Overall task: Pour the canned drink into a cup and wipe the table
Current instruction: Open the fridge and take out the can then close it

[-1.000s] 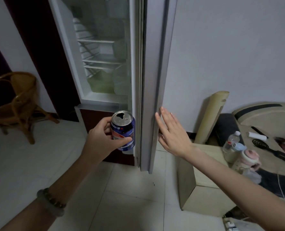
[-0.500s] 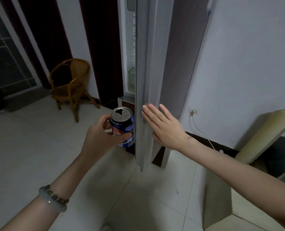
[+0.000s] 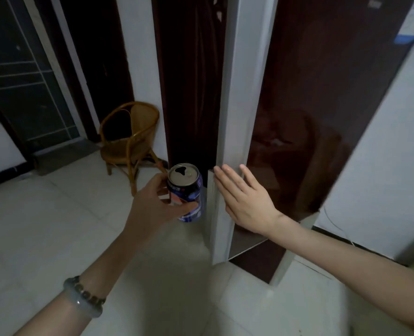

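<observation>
An opened blue drink can (image 3: pixel 189 190) stands upright in my left hand (image 3: pixel 150 204), whose fingers and thumb curl round its side. A bracelet circles that wrist. To the right, my right hand (image 3: pixel 243 197) lies flat with straight fingers against the silver edge of the fridge door (image 3: pixel 240 105). The door's dark glossy front faces me and the fridge's inside is hidden. No cup or table is in view.
A wicker chair (image 3: pixel 128 139) stands on the pale tiled floor behind the can. Dark curtains and a glass door (image 3: pixel 24 76) fill the left background. A white wall (image 3: pixel 385 146) with a cable runs at the right.
The fridge door has swung almost shut under my right hand, hiding the shelves. My view turned left, bringing in the chair and glass door. The can stays held in my left hand.
</observation>
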{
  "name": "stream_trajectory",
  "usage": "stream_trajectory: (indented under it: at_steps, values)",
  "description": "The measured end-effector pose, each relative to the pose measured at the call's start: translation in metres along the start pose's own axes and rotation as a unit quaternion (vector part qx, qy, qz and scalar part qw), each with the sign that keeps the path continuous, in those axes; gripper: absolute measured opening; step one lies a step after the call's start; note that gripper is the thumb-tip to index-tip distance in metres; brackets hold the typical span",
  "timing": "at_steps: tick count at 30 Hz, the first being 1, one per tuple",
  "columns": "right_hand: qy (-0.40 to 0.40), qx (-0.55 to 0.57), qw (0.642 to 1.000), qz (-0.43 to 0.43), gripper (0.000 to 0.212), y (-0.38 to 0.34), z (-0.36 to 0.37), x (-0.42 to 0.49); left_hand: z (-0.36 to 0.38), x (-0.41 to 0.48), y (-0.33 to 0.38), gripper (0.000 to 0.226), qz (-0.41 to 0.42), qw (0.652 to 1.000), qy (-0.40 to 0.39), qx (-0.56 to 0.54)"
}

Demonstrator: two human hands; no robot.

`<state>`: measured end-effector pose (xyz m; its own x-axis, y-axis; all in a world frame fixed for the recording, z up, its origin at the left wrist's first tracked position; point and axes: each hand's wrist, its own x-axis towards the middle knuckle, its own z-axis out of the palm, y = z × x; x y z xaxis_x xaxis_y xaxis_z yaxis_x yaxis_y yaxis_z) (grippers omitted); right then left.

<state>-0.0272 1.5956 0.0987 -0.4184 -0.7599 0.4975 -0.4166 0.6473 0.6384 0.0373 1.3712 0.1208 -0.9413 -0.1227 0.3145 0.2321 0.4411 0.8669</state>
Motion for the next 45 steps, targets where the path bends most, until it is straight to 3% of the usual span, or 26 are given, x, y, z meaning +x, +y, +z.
stream_trajectory:
  at_steps: [5, 11, 19, 32, 45]
  values:
    - [-0.045, -0.038, 0.998, 0.022, 0.059, -0.004, 0.049, 0.067, -0.034, 0.063, -0.033, 0.078, 0.017, 0.999, -0.026, -0.010]
    - [-0.111, -0.090, 0.989, 0.026, 0.058, 0.009, 0.100, 0.137, -0.052, 0.124, -0.067, 0.061, 0.006, 0.999, -0.042, -0.027]
    - [-0.140, -0.104, 0.983, 0.060, 0.059, 0.029, 0.174, 0.194, -0.045, 0.209, -0.107, 0.060, -0.005, 0.998, -0.044, -0.050]
    - [-0.141, -0.099, 0.979, 0.109, 0.057, 0.080, 0.288, 0.243, -0.003, 0.377, -0.154, 0.068, 0.003, 0.994, -0.098, -0.056]
    - [-0.184, -0.099, 0.963, 0.168, 0.070, 0.124, 0.366, 0.252, 0.029, 0.473, -0.168, 0.067, 0.026, 0.983, -0.171, -0.055]
